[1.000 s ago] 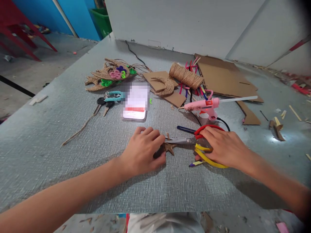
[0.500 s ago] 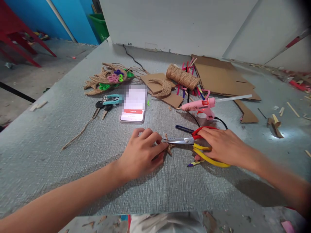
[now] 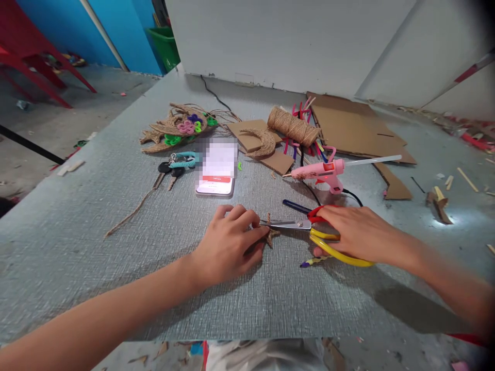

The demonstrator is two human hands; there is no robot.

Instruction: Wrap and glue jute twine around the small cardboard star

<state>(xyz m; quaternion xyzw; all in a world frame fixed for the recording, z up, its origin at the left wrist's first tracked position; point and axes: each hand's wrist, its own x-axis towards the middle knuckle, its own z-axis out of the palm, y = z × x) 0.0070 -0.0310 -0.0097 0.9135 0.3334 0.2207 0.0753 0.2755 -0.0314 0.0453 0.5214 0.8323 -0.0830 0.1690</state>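
Observation:
My right hand (image 3: 359,234) grips scissors (image 3: 290,225) with red and yellow handles, their blades pointing left and nearly closed. The blade tips reach the fingertips of my left hand (image 3: 234,242), which are pinched on a small piece of twine-covered craft (image 3: 273,237). Most of that piece is hidden under the fingers; only its pointed brown ends show. Below the scissors lies a pencil-like stick (image 3: 314,262) with a purple tip. Just above the scissors rests a dark blue pen-like tool (image 3: 297,207).
A pink glue gun (image 3: 323,172) stands beyond my right hand, its cord trailing behind. Further back are a twine spool (image 3: 294,126), cardboard (image 3: 348,123) and a twine crescent (image 3: 265,144). A phone (image 3: 215,188), keys (image 3: 164,168) and a flower-decorated twine piece (image 3: 170,128) lie left.
The whole view has shifted slightly. The scissor blades look a little closer together, while both hands stay at the same piece.

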